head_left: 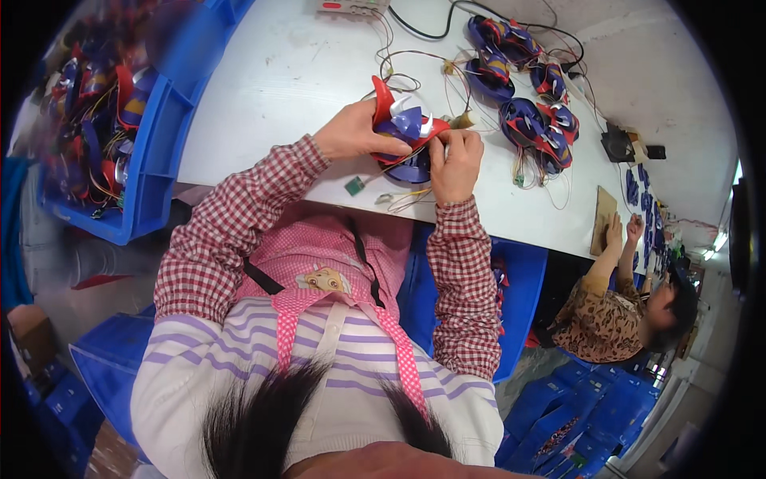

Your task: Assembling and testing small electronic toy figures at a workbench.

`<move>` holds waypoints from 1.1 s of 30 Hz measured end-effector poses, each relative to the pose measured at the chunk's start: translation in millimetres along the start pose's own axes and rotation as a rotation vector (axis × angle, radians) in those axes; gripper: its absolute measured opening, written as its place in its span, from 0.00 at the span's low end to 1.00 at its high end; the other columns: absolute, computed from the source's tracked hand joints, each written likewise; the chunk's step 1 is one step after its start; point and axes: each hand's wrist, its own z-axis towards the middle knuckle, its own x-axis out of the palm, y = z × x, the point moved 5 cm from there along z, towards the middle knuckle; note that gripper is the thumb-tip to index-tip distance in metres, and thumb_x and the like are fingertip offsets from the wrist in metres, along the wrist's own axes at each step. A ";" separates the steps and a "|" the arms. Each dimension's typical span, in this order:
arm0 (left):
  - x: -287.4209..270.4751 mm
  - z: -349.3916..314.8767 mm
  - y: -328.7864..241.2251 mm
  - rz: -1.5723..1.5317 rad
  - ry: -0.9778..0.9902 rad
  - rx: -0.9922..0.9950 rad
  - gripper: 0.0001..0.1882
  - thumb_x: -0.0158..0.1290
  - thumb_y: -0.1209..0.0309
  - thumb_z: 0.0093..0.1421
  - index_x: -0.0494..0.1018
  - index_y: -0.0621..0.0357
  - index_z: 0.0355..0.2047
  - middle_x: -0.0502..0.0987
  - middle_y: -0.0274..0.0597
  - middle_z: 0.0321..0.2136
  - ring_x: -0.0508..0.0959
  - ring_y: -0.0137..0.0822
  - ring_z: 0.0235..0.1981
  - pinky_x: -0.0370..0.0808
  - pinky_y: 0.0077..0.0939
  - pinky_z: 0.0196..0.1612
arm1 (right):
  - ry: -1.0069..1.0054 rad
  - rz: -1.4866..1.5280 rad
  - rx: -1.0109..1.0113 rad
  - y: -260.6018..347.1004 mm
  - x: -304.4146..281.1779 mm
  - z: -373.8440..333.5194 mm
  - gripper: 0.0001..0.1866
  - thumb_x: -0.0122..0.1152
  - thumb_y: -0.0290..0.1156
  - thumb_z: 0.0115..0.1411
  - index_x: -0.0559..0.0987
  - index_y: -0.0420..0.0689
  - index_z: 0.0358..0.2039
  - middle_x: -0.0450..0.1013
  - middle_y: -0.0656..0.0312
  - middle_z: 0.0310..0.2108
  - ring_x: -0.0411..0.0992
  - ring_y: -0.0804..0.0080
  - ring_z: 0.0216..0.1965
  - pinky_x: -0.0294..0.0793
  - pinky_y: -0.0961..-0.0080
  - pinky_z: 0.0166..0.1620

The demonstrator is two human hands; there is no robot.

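Observation:
Above the front edge of the white table, my left hand (pixel 351 132) is closed round a red, blue and silver plastic toy piece (pixel 408 122) with pointed red and silver horns. Its thumb presses on the blue front. My right hand (pixel 456 164) pinches at the piece's lower right edge; what lies between those fingers is hidden. Thin wires trail from under the piece, with a small green circuit board (pixel 354 185) and pale connectors (pixel 386 198) hanging near the table edge.
Several similar wired toy pieces (pixel 538 132) lie at the right of the table (pixel 271 72). A grey box with wires (pixel 351 6) stands at the back. A blue crate (pixel 155 160) full of pieces is on the left, another blue bin (pixel 523 279) below right. A co-worker (pixel 610 311) sits further right.

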 end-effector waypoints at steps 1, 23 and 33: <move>3.1 2.0 2.1 0.072 -0.054 0.046 0.35 0.71 0.64 0.44 0.68 0.67 0.49 0.77 0.43 0.41 0.76 0.34 0.43 0.72 0.27 0.52 | -0.015 0.035 0.053 -4.7 3.7 -7.0 0.06 0.62 0.25 0.55 0.76 0.41 0.34 0.68 0.52 0.33 0.69 0.54 0.39 0.70 0.65 0.42; -139.8 -133.0 -162.6 -0.119 -0.544 0.455 0.24 0.60 0.76 0.52 0.71 0.59 0.51 0.77 0.39 0.44 0.76 0.29 0.46 0.73 0.28 0.52 | -0.078 0.814 -0.167 142.9 -76.4 70.0 0.23 0.51 0.41 0.67 0.69 0.36 0.55 0.61 0.52 0.55 0.62 0.63 0.55 0.64 0.67 0.54; -400.4 -163.5 -155.7 0.255 -0.845 0.029 0.27 0.66 0.64 0.51 0.72 0.57 0.50 0.78 0.34 0.42 0.76 0.28 0.43 0.73 0.26 0.48 | 0.241 0.739 0.197 76.8 -13.0 16.9 0.10 0.61 0.25 0.59 0.74 0.36 0.41 0.71 0.58 0.35 0.71 0.71 0.35 0.71 0.77 0.39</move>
